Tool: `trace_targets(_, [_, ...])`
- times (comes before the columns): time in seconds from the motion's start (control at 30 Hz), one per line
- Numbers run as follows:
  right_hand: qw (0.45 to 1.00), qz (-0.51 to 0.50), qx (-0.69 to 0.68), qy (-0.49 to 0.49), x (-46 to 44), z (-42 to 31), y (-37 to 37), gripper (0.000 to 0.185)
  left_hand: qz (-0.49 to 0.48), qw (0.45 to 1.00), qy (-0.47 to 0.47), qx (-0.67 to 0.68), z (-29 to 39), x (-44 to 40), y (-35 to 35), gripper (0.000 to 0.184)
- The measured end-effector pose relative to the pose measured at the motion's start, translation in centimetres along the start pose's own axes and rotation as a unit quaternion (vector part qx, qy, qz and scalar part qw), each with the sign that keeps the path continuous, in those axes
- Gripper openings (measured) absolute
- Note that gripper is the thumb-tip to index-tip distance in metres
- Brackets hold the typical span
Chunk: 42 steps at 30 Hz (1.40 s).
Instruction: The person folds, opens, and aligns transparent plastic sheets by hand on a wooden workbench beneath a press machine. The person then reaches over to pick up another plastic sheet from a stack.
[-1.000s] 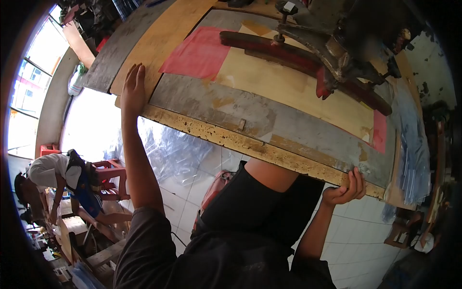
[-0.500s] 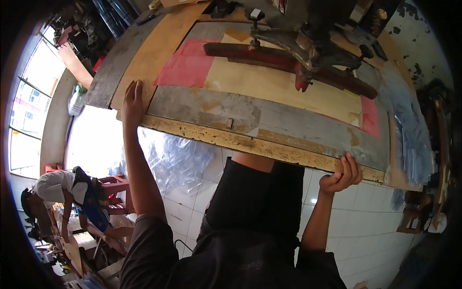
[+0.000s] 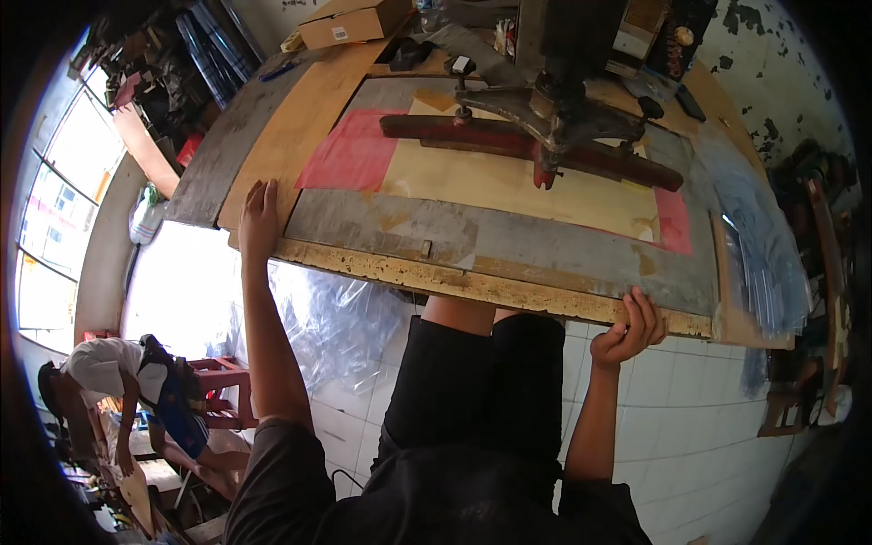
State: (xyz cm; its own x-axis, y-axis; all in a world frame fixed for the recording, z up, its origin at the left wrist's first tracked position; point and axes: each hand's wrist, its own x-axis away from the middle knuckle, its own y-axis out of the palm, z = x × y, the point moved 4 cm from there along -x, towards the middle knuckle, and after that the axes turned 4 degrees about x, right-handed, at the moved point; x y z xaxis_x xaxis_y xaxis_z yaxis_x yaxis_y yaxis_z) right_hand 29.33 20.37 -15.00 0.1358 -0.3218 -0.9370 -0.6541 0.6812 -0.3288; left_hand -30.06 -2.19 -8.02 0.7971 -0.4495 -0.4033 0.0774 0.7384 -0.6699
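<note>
My left hand [image 3: 260, 218] lies with its fingers stretched out on the brown wooden board [image 3: 282, 136], at the front left of the work table. My right hand [image 3: 630, 329] is curled around the worn wooden front edge [image 3: 454, 283] near the right corner. Between them is a grey flat panel [image 3: 391, 216] with a yellowish sheet [image 3: 454, 175] and pink-red patches [image 3: 350, 150] at its ends. Above the sheet stands a dark metal press arm [image 3: 545, 123] with a long red-brown bar [image 3: 436, 133]. Whether the bar touches the sheet I cannot tell.
Stacked clear plastic sheets [image 3: 758, 263] lie at the table's right. A cardboard box [image 3: 354, 25] and a phone-like dark object [image 3: 690, 104] are at the back. Clear plastic [image 3: 327, 309] covers floor on the left, where another person [image 3: 127, 372] bends over a bench.
The view has shifted, so the table's back and the cardboard box show more. Both hands keep their places on the table, and the press arm looks unchanged.
</note>
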Motion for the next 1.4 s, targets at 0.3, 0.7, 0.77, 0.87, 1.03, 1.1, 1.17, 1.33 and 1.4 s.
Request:
trace_targets(0.3, [1.0, 0.011, -0.008, -0.002, 0.4, 0.3, 0.2, 0.042, -0.013, 1.0, -0.015, 0.001, -0.4, -0.2, 0.1, 0.064])
trace_targets(0.7, [1.0, 0.003, -0.021, 0.017, 0.5, 0.0, -0.1, 0.041, -0.004, 1.0, -0.003, -0.008, -0.2, 0.2, -0.1, 0.065])
trace_targets(0.77, [1.0, -0.006, -0.02, 0.022, 0.5, 0.0, -0.1, 0.04, 0.006, 1.0, -0.001, -0.016, 0.0, 0.4, -0.2, 0.065])
trace_targets(0.87, [1.0, -0.008, -0.017, 0.025, 0.5, -0.1, -0.2, 0.041, 0.005, 1.0, 0.0, -0.013, 0.5, 0.6, -0.5, 0.063])
trace_targets(1.03, [0.999, -0.013, -0.011, 0.033, 0.5, -0.2, -0.3, 0.042, 0.012, 1.0, 0.01, -0.019, 0.7, 0.7, -0.6, 0.059])
trace_targets(1.1, [0.999, -0.016, -0.012, 0.035, 0.5, -0.3, -0.3, 0.042, 0.009, 1.0, 0.01, -0.015, 1.2, 0.6, -0.7, 0.057])
trace_targets(1.17, [0.998, -0.026, -0.013, 0.047, 0.5, -0.4, -0.4, 0.042, 0.003, 1.0, 0.004, -0.004, 1.7, 0.9, -0.9, 0.054])
trace_targets(1.33, [0.999, -0.024, -0.001, 0.046, 0.3, -0.6, -0.5, 0.041, 0.011, 1.0, 0.024, -0.017, 0.9, 0.6, -0.8, 0.05])
trace_targets(1.4, [0.999, -0.012, -0.02, 0.037, 0.1, -0.7, -0.5, 0.039, 0.008, 0.999, 0.035, -0.01, 0.8, 0.6, -0.4, 0.047])
